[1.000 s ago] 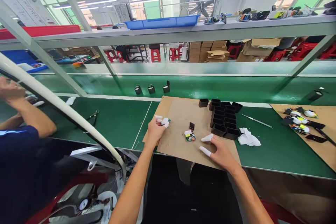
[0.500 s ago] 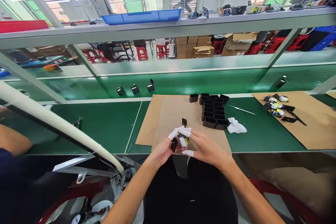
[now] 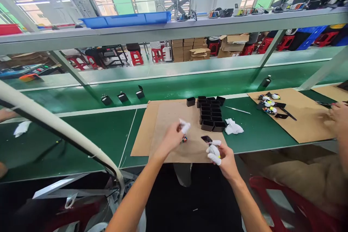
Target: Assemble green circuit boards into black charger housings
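Observation:
My right hand (image 3: 227, 157), in white finger cots, pinches a small electronic assembly (image 3: 214, 150) with a rounded white part and a bit of yellow. A flat black panel (image 3: 206, 139) sticks out from its upper left. To the left, my left hand (image 3: 174, 136) is curled above the brown cardboard sheet (image 3: 163, 123), with white cots on its fingertips. Something dark shows between its fingers, too hidden to name. A small orange and black component (image 3: 184, 139) peeks out at its palm side; whether it is held or lies on the cardboard, I cannot tell.
Black open boxes (image 3: 210, 114) stand in a block beyond my hands. Right of them lie a crumpled white tissue (image 3: 233, 127) and a thin metal tool (image 3: 237, 110). Further right are several assemblies (image 3: 270, 105) and another person's hand (image 3: 339, 116). A pale hose (image 3: 62, 127) slants at left.
My hands, together around the assembly before, have separated. The right moved right with the white-bodied assembly; the left rose slightly and turned. The view has shifted to the right.

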The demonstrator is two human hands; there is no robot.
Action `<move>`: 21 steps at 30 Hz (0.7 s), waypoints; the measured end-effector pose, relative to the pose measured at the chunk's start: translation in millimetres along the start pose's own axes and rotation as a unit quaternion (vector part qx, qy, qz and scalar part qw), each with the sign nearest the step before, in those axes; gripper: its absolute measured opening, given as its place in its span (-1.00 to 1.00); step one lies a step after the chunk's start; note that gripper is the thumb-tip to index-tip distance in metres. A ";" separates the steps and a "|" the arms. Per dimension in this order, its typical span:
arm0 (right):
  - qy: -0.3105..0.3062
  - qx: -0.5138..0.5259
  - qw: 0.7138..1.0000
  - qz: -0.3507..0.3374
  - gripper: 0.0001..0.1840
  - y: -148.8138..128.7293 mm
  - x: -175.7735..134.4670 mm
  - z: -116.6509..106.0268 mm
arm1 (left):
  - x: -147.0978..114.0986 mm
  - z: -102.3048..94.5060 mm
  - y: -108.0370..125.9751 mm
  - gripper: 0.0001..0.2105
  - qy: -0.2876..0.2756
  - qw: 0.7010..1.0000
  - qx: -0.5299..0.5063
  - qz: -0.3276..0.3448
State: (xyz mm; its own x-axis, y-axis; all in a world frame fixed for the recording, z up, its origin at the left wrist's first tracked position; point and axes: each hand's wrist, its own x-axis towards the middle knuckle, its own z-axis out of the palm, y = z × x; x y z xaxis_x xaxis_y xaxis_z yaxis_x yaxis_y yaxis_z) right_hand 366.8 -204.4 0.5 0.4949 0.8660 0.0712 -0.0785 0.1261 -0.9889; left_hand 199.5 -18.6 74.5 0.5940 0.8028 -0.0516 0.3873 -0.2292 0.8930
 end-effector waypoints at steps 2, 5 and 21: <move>0.062 0.044 0.997 0.024 -0.47 6.0 -2.3 -4.8 | 52.9 -4.8 6.5 -0.77 0.063 0.997 0.050 0.016; 0.115 0.047 0.992 0.017 -0.46 6.0 -4.9 -7.4 | 124.5 -7.0 12.8 -0.78 0.102 0.989 0.099 0.028; 0.045 0.035 0.998 0.002 -0.38 -11.8 -7.6 -16.3 | 33.2 -27.2 22.3 -0.67 0.087 0.984 -0.072 0.140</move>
State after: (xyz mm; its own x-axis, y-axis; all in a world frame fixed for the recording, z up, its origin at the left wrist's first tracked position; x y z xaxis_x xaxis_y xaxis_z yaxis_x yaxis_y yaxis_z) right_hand 378.0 -220.4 9.5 0.5706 0.8196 0.0523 -0.1392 0.1592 -0.9774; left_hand 208.6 17.9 104.8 0.5292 0.8042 0.2706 0.1151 -0.3840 0.9161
